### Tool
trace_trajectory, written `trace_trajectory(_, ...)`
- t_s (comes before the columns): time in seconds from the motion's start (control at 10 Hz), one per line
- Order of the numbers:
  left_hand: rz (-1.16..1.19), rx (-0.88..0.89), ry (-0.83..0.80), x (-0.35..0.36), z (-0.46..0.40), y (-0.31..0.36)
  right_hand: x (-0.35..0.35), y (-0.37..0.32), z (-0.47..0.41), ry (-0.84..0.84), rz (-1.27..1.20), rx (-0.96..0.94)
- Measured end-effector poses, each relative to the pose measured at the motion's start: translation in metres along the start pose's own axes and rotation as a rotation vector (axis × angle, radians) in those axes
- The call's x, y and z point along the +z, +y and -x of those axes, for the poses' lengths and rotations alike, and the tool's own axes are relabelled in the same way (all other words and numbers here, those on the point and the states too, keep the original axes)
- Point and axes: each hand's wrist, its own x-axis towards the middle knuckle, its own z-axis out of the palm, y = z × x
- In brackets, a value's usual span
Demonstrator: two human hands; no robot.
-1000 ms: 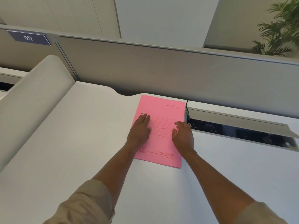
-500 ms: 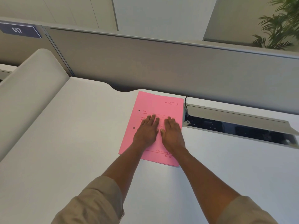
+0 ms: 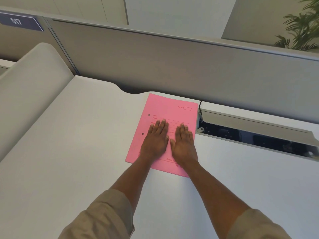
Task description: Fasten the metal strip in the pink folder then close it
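The pink folder [image 3: 165, 107] lies shut on the white desk [image 3: 77, 152], its printed cover facing up. Two small dark holes show along its left edge. My left hand [image 3: 156, 139] rests flat, palm down, on the cover's left half. My right hand [image 3: 183, 142] lies flat beside it on the right half, thumbs almost touching. Both hands have fingers stretched out and hold nothing. The metal strip is hidden inside the folder.
An open cable tray [image 3: 255, 135] with a raised lid is set into the desk just right of the folder. A grey partition [image 3: 172, 66] runs along the back. A curved side panel [image 3: 25, 94] rises at the left. A plant [image 3: 303, 28] stands far right.
My hands slid together from the folder's two sides to its middle and now lie side by side. The folder shifted slightly left, away from the cable tray.
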Motion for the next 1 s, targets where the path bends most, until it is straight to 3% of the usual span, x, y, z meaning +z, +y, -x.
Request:
trace_trajectory(0.8, 0.001, -0.052, 0.008, 0.001, 0.004, 0.007, 0.004, 0.001, -0.001, 0.008, -0.013, 0.015)
trace_trajectory(1.0, -0.017, -0.047, 0.081, -0.001, 0.009, 0.012, -0.008, 0.003, 0.0, 0.065, -0.024, -0.03)
